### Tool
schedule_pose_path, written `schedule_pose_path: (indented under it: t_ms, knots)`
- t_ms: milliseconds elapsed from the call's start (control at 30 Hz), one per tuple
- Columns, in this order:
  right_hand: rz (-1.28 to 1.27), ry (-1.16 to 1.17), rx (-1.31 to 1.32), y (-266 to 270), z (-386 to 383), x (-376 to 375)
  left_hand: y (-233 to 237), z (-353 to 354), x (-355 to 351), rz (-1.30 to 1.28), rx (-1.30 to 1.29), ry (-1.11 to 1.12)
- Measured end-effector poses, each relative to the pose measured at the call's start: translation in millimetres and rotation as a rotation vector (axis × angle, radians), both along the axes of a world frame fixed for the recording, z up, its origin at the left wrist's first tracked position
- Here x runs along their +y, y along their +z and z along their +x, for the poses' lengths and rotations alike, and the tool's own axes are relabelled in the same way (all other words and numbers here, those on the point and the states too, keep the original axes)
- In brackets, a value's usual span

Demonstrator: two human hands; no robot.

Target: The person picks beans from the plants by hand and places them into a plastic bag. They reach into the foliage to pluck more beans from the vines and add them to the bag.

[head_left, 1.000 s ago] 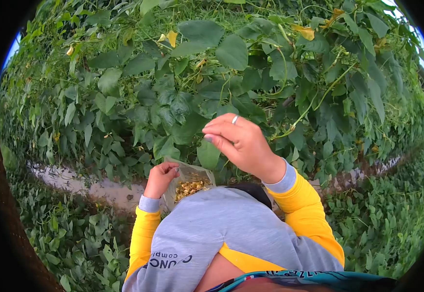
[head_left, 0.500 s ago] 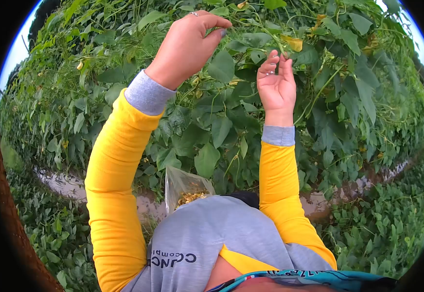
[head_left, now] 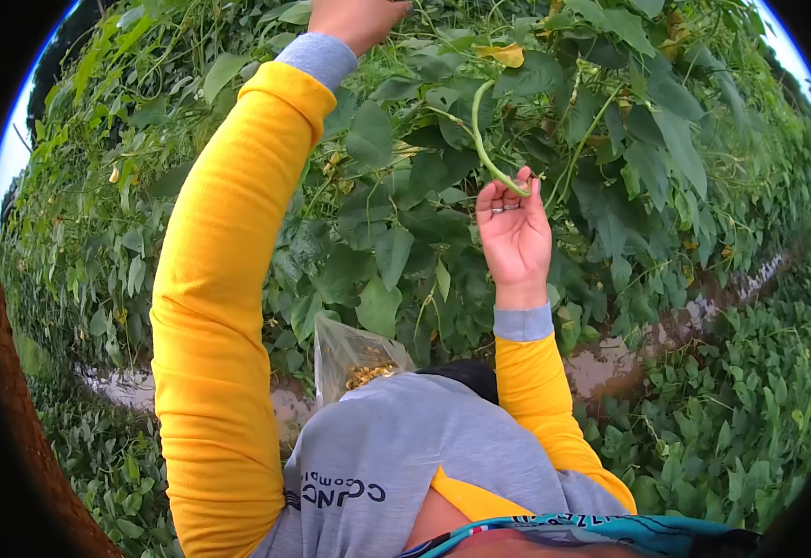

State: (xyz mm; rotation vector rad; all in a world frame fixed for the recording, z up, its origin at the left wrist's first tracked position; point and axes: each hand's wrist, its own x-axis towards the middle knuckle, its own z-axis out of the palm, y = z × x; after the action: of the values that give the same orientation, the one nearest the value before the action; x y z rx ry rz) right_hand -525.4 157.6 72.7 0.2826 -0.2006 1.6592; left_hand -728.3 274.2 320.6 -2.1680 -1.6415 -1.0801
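Among vines (head_left: pixel 405 214), right hand (head_left: pixel 514 237) pinching pod (head_left: pixel 480 139) (curved)

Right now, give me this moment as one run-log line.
left hand: raised into vine leaves, grip unclear | right hand: pinches lower end of green pod | clear bag: at chest, yellowish pieces inside

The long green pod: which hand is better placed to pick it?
Right, most likely. The right hand pinches the lower end of the pod with its fingers, while the left hand is raised into the leaves at the top edge, apart from it.
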Motion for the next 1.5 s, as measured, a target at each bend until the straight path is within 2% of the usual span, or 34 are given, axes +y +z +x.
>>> schedule_pose_path:
  t_ms: [67, 167, 300, 333, 367, 400, 433, 467, 533, 567, 633, 667, 733, 800, 900, 1000, 1100, 1233, 1300, 1367, 1500]
  knots:
    - [0.062, 0.018, -0.006, -2.8, 3.9, -3.3, -0.5, -3.0, 1.1, 0.007, 0.051, 0.028]
    - [0.067, 0.023, -0.008, -4.7, 7.5, -4.7, -8.4, -6.9, 4.2, 0.112, -0.014, -0.021]
    - [0.024, 0.017, 0.035, -3.6, 9.6, -0.1, -4.0, -15.5, -15.0, 0.173, 0.106, -0.049]
    - [0.03, 0.011, 0.039, -3.6, 12.5, 2.3, -14.7, -41.1, 9.6, 0.279, 0.184, -0.081]
    - [0.076, 0.029, 0.022, -1.7, 12.3, 3.9, -14.7, -48.9, 5.2, 0.303, 0.196, -0.108]
    - [0.002, -0.023, -0.013, 6.5, 8.8, -0.6, -17.7, -52.3, -8.1, 0.303, 0.148, -0.138]
    - [0.017, 0.019, -0.001, 5.6, 9.7, 1.3, -23.1, -48.7, -30.7, 0.25, 0.061, -0.171]
    - [0.031, 0.061, 0.011, 4.9, 12.3, 4.5, -32.5, -50.9, -50.2, 0.263, -0.05, -0.299]
    - [-0.006, 0.061, -0.038, 8.9, 12.7, 6.9, -57.5, -57.0, -102.4, 0.006, -0.277, -0.412]
    - [-0.08, 0.038, -0.064, 14.0, 10.8, 6.1, -72.2, -59.8, -129.7, -0.097, -0.309, -0.404]
    - [-0.021, 0.015, -0.146, 12.5, 12.1, 9.8, -108.0, -72.7, -177.9, -0.34, -0.332, -0.457]
    - [0.01, 0.013, -0.176, 12.2, 11.8, 11.1, -126.2, -82.2, -195.5, -0.479, -0.262, -0.507]
    - [0.04, 0.009, -0.249, 11.9, 9.4, 13.1, -178.8, -101.2, -215.8, -0.901, -0.337, -0.453]
    - [0.069, 0.004, -0.33, 15.0, 4.1, 14.1, -254.6, -125.4, -226.0, -1.232, -0.427, -0.352]
    - [0.089, 0.004, -0.38, 21.1, -7.7, 17.4, -363.6, -156.4, -244.6, -1.218, -0.152, -0.294]
    - [0.089, 0.023, -0.441, 26.9, -21.7, 12.4, -409.8, -171.9, -261.9, -1.235, -0.086, -0.232]
    - [0.071, 0.048, -0.468, 30.1, -35.1, 7.7, -419.0, -186.6, -260.6, -1.161, -0.02, -0.29]
    - [0.049, 0.028, -0.453, 29.8, -52.0, -0.1, -400.9, -197.1, -257.9, -1.107, 0.041, -0.288]
    - [0.058, 0.07, -0.403, 28.0, -57.2, -4.8, -448.5, -227.4, -256.8, -0.988, -0.005, -0.401]
    - [0.07, 0.054, -0.4, 28.6, -68.1, -11.0, -433.8, -232.5, -259.4, -1.019, 0.172, -0.33]
    - [0.049, 0.081, -0.366, 23.2, -89.1, -19.0, -421.2, -264.2, -270.2, -0.982, 0.069, -0.298]
